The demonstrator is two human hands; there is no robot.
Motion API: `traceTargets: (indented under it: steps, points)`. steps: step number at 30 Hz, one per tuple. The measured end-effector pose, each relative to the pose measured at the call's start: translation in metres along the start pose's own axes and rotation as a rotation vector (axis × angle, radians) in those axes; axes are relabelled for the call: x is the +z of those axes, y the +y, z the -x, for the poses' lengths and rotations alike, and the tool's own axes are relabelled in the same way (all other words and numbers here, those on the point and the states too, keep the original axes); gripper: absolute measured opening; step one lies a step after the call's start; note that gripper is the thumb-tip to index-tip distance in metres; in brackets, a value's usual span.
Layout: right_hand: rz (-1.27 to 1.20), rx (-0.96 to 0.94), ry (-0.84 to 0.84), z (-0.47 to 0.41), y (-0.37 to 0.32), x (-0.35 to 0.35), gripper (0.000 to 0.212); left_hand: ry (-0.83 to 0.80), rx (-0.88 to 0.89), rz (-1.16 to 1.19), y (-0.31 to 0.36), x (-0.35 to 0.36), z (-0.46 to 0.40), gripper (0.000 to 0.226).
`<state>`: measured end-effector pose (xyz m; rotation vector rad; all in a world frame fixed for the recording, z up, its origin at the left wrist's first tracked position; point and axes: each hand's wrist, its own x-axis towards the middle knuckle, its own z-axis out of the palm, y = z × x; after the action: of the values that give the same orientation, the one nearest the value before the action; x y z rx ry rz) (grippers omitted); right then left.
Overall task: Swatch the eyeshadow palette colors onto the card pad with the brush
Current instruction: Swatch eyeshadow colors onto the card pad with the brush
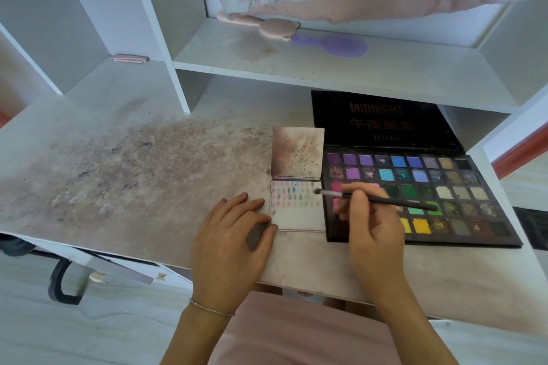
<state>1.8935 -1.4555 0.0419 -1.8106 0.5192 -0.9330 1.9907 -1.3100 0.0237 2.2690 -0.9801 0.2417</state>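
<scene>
lying on the stained desk (148, 157) between the two hands, the card pad (296, 210) sits open, its flipped cover (297, 151) smudged brown, its page carrying rows of small colour dabs. one left hand (234, 234) rests flat just beside the pad's left edge, fingers straight, fingertips touching that edge. one right hand (370, 216) pinches one black brush (379, 198), whose bristle tip meets the page's upper right corner. one eyeshadow palette (444, 201) lies open touching the pad's right side, partly under the right hand, its black lid (382, 121) tilted back. on the shelf (326, 65) behind lie two hairbrushes, one pink (267, 25), one purple (335, 44).
</scene>
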Motion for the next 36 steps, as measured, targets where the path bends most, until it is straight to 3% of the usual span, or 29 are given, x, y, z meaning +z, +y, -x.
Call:
traceTargets:
  steps: [11,16,30,36]
  points:
    - [0.107,0.083,0.048,0.005,0.011,-0.056,0.02,0.006,-0.055,0.039,0.002,0.001,-0.001,0.019]
    - [0.166,0.05,-0.019,0.004,0.011,-0.058,0.029,0.003,-0.061,0.04,0.002,0.002,-0.001,0.021]
    - [0.21,0.062,-0.128,0.005,0.01,-0.057,0.024,0.015,-0.06,0.024,0.0,0.003,-0.001,0.021]
    - [0.236,0.059,-0.069,0.005,0.008,-0.056,0.023,0.015,-0.046,0.002,0.002,0.002,-0.001,0.02]
